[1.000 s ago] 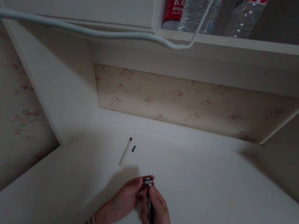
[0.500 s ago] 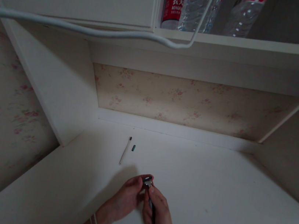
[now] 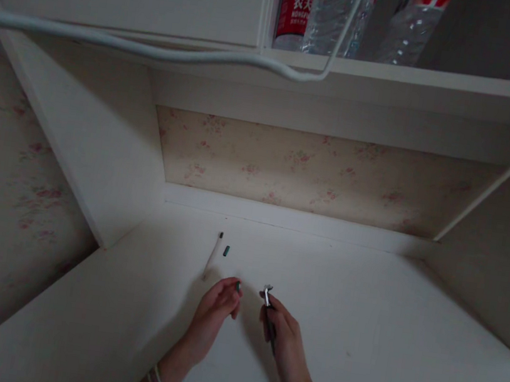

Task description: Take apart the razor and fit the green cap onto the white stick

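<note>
My right hand [image 3: 282,327] is closed around the dark handle of a razor [image 3: 271,320], whose silver neck and small head point up and away from me. To its left, my left hand [image 3: 216,306] pinches a small dark green piece [image 3: 238,286] between thumb and fingertips; it resembles a razor blade cartridge, though it is too small to be sure. The hands are apart, with a gap of white desk between them. Beyond my left hand lies a white toothbrush [image 3: 213,255] with a dark head. Close beside it rests another small dark green piece [image 3: 226,251].
The white desk [image 3: 362,307] is bounded by side panels [image 3: 99,150] and a low back ledge [image 3: 299,216]. Overhead, a shelf [image 3: 418,76] carries plastic bottles [image 3: 295,10]. A white bent rod or cable [image 3: 183,54] crosses in front of the cabinet.
The hands were together at the razor's head; now they have separated. My left hand has moved left and away with the small dark green piece; the razor has shifted slightly right in my right hand.
</note>
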Demonstrator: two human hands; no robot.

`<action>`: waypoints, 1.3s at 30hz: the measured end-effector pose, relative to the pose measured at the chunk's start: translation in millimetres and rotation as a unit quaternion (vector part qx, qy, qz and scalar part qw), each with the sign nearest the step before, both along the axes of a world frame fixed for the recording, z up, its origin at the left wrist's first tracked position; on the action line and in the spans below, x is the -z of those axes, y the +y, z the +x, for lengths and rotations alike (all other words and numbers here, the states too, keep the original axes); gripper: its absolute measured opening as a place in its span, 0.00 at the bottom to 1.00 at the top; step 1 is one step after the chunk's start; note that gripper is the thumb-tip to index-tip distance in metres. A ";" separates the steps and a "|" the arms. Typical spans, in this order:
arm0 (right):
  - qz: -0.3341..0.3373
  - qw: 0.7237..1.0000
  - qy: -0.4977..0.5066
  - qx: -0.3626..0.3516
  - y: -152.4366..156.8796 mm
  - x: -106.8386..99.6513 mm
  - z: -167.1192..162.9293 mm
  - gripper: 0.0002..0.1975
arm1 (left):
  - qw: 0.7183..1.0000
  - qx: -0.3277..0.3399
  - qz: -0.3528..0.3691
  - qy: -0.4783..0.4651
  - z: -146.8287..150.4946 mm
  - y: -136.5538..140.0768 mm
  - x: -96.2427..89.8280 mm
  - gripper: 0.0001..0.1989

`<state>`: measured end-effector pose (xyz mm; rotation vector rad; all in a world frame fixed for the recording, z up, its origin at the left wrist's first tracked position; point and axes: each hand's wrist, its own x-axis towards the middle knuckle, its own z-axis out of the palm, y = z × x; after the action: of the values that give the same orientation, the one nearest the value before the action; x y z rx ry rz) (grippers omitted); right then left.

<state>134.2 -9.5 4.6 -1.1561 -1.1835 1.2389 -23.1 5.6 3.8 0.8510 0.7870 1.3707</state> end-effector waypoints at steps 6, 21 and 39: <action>0.058 0.937 -0.337 0.075 30.8 12.0 18.1 0.20 | 0.985 -0.058 0.040 0.155 -0.5 -1.1 2.9 0.21; 0.026 0.803 -0.587 0.100 114.3 11.8 18.1 0.12 | 0.917 -0.137 0.136 0.349 -1.3 -11.3 6.9 0.19; 0.049 0.860 -0.493 0.124 111.1 14.6 23.4 0.17 | 0.851 -0.148 0.211 0.457 -2.9 -13.0 8.5 0.19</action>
<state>157.6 101.6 -10.1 -1.8795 -1.7133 0.3159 -26.0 -7.3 -4.7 1.8630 1.4072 1.4008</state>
